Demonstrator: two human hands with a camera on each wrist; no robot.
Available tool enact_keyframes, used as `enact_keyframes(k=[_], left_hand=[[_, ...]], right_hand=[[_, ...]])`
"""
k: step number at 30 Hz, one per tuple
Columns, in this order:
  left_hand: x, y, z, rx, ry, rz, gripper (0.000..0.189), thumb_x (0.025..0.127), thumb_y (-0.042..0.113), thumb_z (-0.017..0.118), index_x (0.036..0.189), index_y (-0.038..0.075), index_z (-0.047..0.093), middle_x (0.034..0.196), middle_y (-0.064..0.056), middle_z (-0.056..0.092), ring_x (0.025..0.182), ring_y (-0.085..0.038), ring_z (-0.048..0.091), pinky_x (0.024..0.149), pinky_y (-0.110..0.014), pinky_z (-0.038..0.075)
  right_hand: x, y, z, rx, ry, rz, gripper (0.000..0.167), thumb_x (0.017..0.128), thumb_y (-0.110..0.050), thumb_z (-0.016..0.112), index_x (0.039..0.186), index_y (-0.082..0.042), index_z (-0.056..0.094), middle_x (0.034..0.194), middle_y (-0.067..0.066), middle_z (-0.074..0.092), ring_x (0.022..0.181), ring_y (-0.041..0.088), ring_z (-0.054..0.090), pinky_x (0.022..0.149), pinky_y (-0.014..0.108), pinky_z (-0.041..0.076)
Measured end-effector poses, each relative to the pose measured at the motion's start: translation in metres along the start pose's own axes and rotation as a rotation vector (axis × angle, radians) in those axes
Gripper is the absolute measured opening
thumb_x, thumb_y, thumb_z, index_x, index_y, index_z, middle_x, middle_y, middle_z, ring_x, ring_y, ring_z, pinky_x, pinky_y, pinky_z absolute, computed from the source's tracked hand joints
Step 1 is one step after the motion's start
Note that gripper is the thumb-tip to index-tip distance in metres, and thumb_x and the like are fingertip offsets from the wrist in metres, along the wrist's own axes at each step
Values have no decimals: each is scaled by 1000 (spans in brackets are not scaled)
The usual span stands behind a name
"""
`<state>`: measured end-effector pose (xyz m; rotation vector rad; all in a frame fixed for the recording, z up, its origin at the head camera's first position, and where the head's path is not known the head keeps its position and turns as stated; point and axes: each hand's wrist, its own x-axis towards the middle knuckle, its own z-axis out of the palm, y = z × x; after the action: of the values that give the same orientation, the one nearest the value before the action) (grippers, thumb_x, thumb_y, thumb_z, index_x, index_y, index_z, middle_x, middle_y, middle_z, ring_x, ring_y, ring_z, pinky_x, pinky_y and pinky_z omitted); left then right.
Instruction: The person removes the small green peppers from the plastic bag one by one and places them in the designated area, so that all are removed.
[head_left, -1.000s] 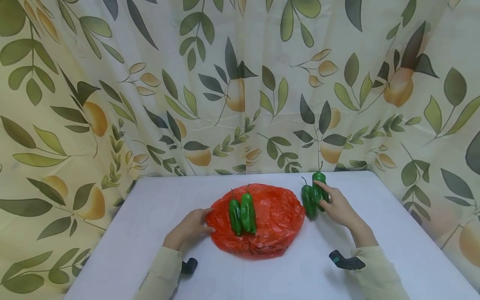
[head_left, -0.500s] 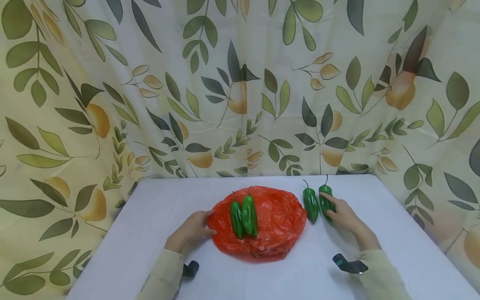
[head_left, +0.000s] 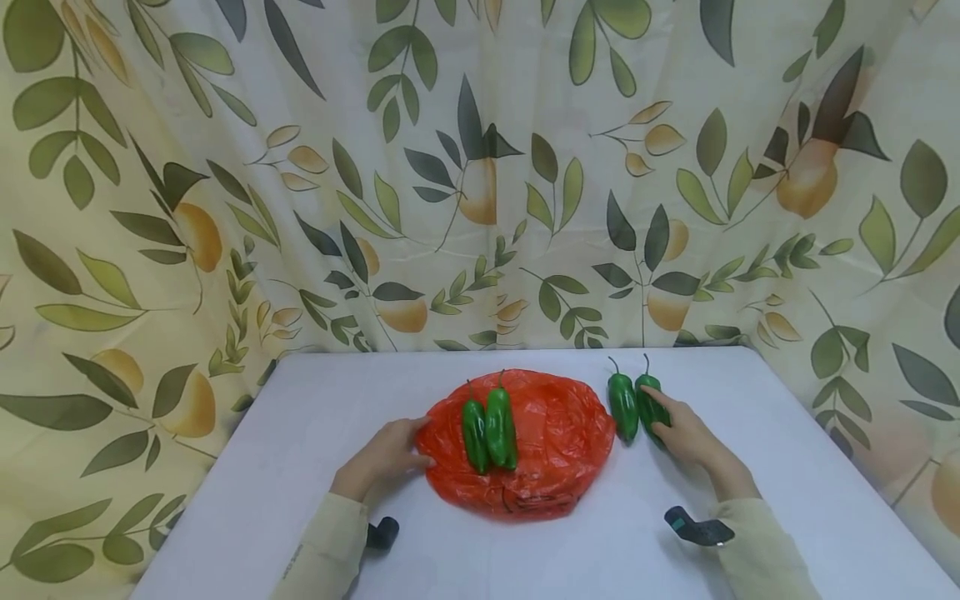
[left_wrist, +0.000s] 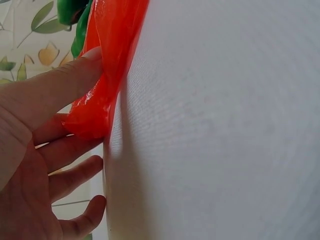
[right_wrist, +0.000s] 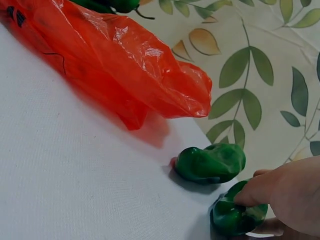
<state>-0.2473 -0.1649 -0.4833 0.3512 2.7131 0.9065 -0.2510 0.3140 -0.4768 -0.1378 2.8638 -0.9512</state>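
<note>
A crumpled red plastic bag [head_left: 562, 433] lies flat on the white table, with two green peppers [head_left: 500, 429] side by side on it. My left hand [head_left: 386, 458] pinches the bag's left edge; in the left wrist view the thumb lies on the red plastic [left_wrist: 117, 45] and fingers are behind it. To the right of the bag, my right hand [head_left: 686, 429] holds a green pepper [right_wrist: 232, 215] between thumb and fingers. Another green pepper [head_left: 622, 408] lies just left of it, close to the bag's right edge. The peppers' stems point to the back.
The white table [head_left: 420, 567] ends at the back against a leaf-and-fruit patterned curtain [head_left: 480, 250]. Dark devices are strapped at both wrists, one by the right sleeve [head_left: 765, 542].
The right hand's pepper has come down and slightly right, from overlapping its neighbour to lying beside it. The left hand stays at the bag's edge.
</note>
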Motion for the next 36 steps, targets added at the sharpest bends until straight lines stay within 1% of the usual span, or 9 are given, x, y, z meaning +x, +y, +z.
enact_keyframes(k=[4, 7, 13, 18, 20, 22, 25, 32, 36], left_hand=[[0, 0, 1, 0, 2, -5, 75, 83, 19, 83, 148, 7, 50, 145, -11, 59, 137, -33, 53, 111, -54, 48], [-1, 0, 1, -1, 0, -18, 75, 82, 18, 84, 149, 7, 50, 146, -11, 59, 137, -33, 53, 111, -53, 48], [-4, 3, -1, 26, 1, -2, 75, 82, 20, 85, 147, 6, 51, 144, -13, 60, 136, -35, 53, 111, -54, 47], [-4, 4, -2, 33, -2, -2, 75, 82, 20, 85, 148, 6, 51, 144, -12, 61, 136, -34, 53, 110, -54, 48], [-4, 5, -3, 34, -1, -1, 75, 82, 20, 85, 148, 6, 51, 144, -12, 60, 136, -34, 53, 111, -54, 48], [-4, 6, -4, 34, -1, -4, 75, 82, 20, 85, 147, 6, 52, 144, -12, 60, 136, -34, 53, 111, -54, 48], [-4, 7, -5, 35, -1, -12, 75, 82, 20, 84, 148, 7, 52, 145, -11, 60, 138, -34, 52, 112, -55, 47], [-4, 6, -3, 26, -1, -17, 75, 82, 19, 85, 148, 7, 51, 146, -11, 59, 138, -34, 51, 112, -55, 46], [-4, 7, -2, 22, -4, -15, 75, 82, 18, 84, 148, 7, 51, 146, -12, 59, 138, -35, 51, 113, -55, 46]], right_hand=[[0, -2, 1, 1, -3, 13, 68, 95, -1, 51, 157, 3, 24, 153, 45, 26, 139, 62, 31, 111, 75, 30], [0, -2, 2, -3, -4, 21, 68, 95, -2, 52, 157, 2, 23, 153, 45, 25, 139, 63, 29, 111, 75, 30], [-1, 0, 0, -38, 22, 19, 67, 99, -12, 53, 157, 2, 23, 151, 46, 27, 139, 65, 28, 109, 76, 30], [-4, -2, -10, -41, 26, 84, 72, 102, -25, 52, 159, 2, 15, 151, 47, 23, 139, 67, 23, 108, 79, 29], [-4, -5, -14, -37, 32, 112, 75, 103, -28, 52, 158, 4, 13, 152, 47, 21, 139, 67, 21, 108, 80, 27], [-5, -9, -17, -38, 48, 119, 76, 103, -29, 52, 158, 5, 12, 151, 47, 20, 139, 67, 21, 107, 80, 28], [-7, -16, -21, -36, 73, 112, 78, 103, -29, 52, 158, 6, 10, 151, 48, 19, 139, 67, 22, 106, 79, 31], [-11, -30, -25, -15, 103, 66, 81, 104, -32, 52, 158, 7, 5, 151, 48, 18, 128, 67, 40, 98, 72, 46], [-14, -42, -23, 4, 120, 34, 81, 104, -32, 54, 159, 5, 7, 153, 46, 19, 129, 67, 40, 96, 73, 46]])
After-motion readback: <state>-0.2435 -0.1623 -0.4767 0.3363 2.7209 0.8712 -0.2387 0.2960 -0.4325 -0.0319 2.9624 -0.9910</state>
